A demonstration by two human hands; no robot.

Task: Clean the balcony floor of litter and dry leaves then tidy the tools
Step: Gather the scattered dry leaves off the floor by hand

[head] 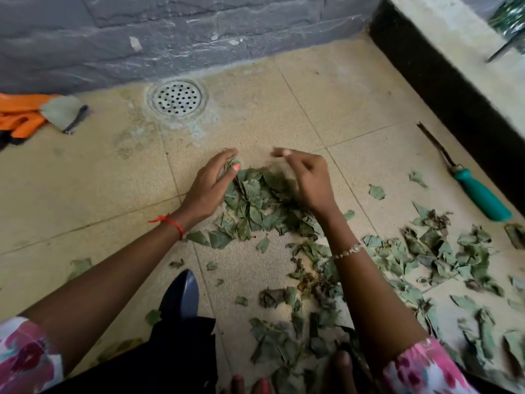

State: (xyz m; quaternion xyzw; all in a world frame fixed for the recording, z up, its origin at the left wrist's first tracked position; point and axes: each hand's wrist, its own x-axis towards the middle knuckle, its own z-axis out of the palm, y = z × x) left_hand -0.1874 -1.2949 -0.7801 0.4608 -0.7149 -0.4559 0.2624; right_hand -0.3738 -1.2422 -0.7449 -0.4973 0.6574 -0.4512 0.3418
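Observation:
A heap of dry green leaves (pixel 255 206) lies on the beige tiled floor (pixel 85 180) in the middle of the head view. My left hand (pixel 211 183) cups the heap's left side with fingers straight, touching the leaves. My right hand (pixel 305 180) hovers over the heap's right side, fingers loosely curled and blurred; whether it holds any leaf is unclear. More loose leaves (pixel 426 260) are scattered to the right and toward my feet. A tool with a teal handle (pixel 480 197) and a dark blade lies at the right beside the wall base.
A round metal floor drain (pixel 177 98) sits by the grey stone wall (pixel 170 29). Orange gloves (pixel 20 115) with a grey cloth lie at far left. A dark raised ledge (pixel 443 89) runs along the right. My dark shoe (pixel 180 294) and bare toes are at the bottom.

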